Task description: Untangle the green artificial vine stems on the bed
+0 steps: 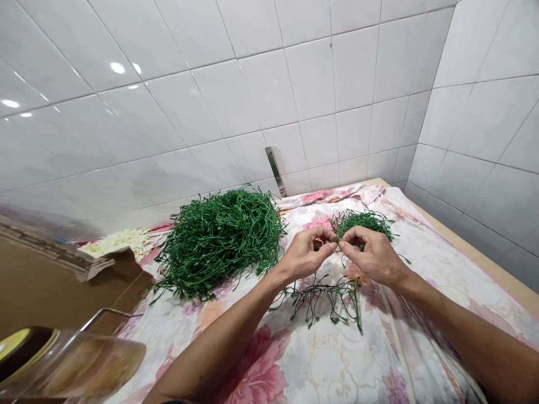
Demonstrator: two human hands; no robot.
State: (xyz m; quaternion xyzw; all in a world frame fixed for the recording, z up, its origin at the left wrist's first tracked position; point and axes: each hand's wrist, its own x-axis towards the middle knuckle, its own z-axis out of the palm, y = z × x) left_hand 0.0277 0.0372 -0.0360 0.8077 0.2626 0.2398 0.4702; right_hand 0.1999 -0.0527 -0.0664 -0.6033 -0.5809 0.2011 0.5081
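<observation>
My left hand (309,252) and my right hand (373,255) meet over the cloth, thumb and forefinger of each pinched, fingertips almost touching. What lies in the pinch is too small to make out. Just behind my right hand is a small pile of thin green stems (364,220) with bud-like tips, which look like plastic. A loose row of the same stems (328,297) lies below my hands, spread on the cloth. To the left stands a large heap of these green stems (223,241).
A floral cloth (328,359) covers the table against a tiled wall (261,101). At left are a cardboard box (63,280), a clear jar with a dark and yellow lid (92,359), and a pile of pale pieces (122,244). A metal strip (275,171) leans on the wall.
</observation>
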